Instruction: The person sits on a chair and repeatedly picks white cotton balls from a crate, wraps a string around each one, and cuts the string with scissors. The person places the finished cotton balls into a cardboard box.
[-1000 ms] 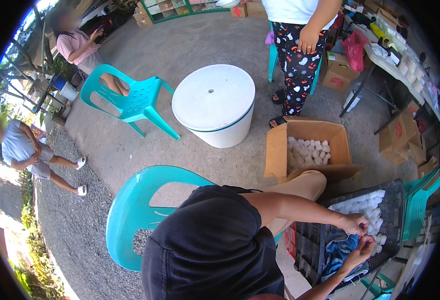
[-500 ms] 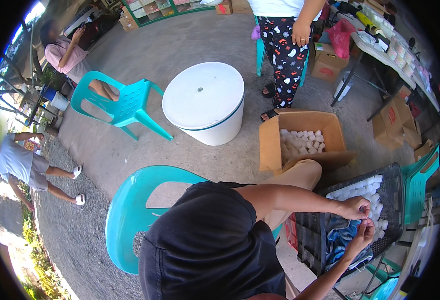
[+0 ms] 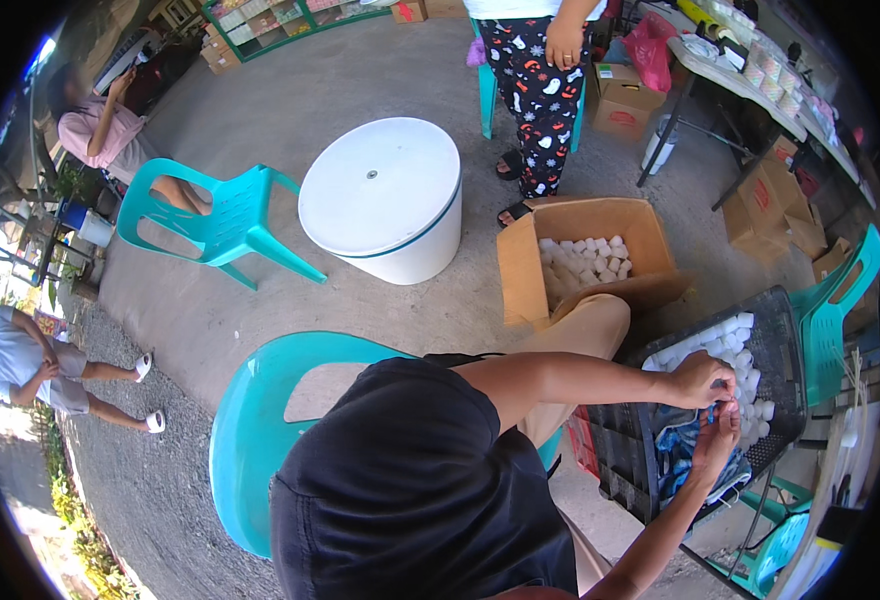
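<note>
Over the black plastic crate (image 3: 780,345) at your right side, you are bringing both hands together. Your left hand (image 3: 698,380) is curling almost shut, and its fingertips are pinching something small and white; your right hand (image 3: 717,440) is rising from below with bent fingers that are meeting the same small piece (image 3: 728,406). What exactly this piece is, I cannot tell, because it is too small. The crate is made of an open grid, and it is holding many small white cylinder-shaped containers (image 3: 735,345) with smooth sides, and also a crumpled blue and white cloth or bag (image 3: 675,455) under your hands. Your dark shirt (image 3: 410,480) and your bent knee (image 3: 585,330) are covering much of the lower view.

Just behind your knee, a brown cardboard box (image 3: 520,270) is standing open, and more of the white containers are lying inside. Beside you, a teal plastic chair (image 3: 250,430) is showing its curved back. Farther away, a round white tub (image 3: 385,195) with a flat lid is standing on the concrete floor, near a second teal chair (image 3: 215,220). A person in patterned trousers (image 3: 540,80) is standing behind the box.
</note>
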